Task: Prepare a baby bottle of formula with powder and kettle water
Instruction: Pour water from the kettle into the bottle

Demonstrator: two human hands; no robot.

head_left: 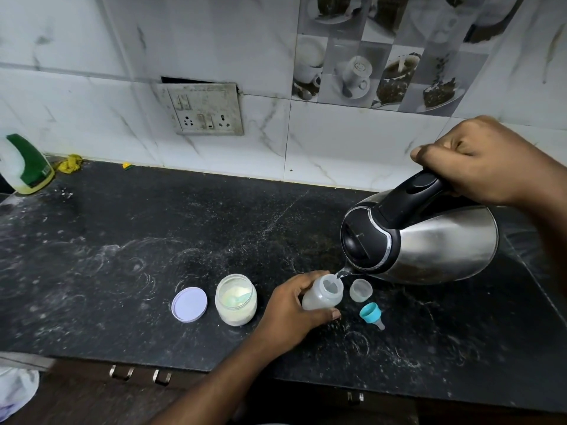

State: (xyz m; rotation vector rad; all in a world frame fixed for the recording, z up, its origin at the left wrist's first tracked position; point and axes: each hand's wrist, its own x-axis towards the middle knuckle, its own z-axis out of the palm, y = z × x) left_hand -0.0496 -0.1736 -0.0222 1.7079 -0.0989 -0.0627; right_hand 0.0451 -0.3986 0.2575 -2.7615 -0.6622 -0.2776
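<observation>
one baby bottle (pixel 322 294), translucent and uncapped, sits tilted on the dark speckled table (pixel 153 240) toward the front right, its open mouth turned up toward the kettle spout. the left hand (pixel 291 311) is closed around its lower body, fingers curled over the far side and thumb along the near side. one steel kettle (pixel 429 240) with a black lid and handle hangs tipped above and right of the bottle, spout just at the bottle's mouth, with a small clear stream of water at the lip. the right hand (pixel 491 161) is clenched tight on the kettle's black handle, holding it off the table.

just right of the bottle stands one small clear cap (pixel 360 290), and near it, a little closer to the front edge, lies one teal ring with its teat (pixel 372 315), on its side. left of the bottle, beside the left hand, stands one open jar of pale powder (pixel 235 299) with a light scoop lying inside. one lilac lid (pixel 189 304) lies flat just left of the jar.

well apart, at the far left against the tiled wall, leans one white and green bottle (pixel 24 164), with one yellow cloth (pixel 70 163) beside it. one switch plate (pixel 204 110) with two sockets is set in the wall.
</observation>
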